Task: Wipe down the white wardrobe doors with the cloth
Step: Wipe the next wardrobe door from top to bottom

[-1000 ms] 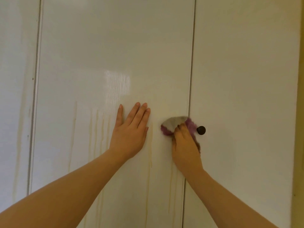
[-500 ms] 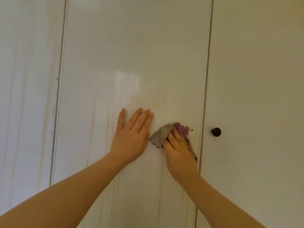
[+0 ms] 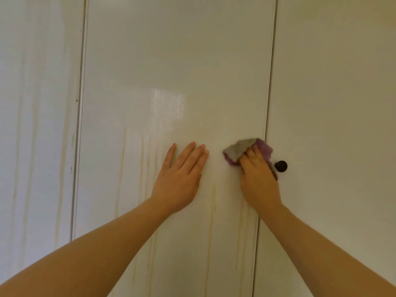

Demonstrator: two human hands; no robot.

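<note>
Cloth (image 3: 242,150): bunched, purple-grey, at right edge of middle wardrobe door (image 3: 171,61), beside dark knob (image 3: 281,166).
Right hand (image 3: 257,179): fingers curled over cloth, pressing it to door.
Left hand (image 3: 179,179): flat, fingers straight, on same door.
Streaks (image 3: 212,211): yellowish drips below hands.

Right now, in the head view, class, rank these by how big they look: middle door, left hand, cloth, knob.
1. middle door
2. left hand
3. cloth, though the right hand hides part of it, so its full size is unsure
4. knob
</note>
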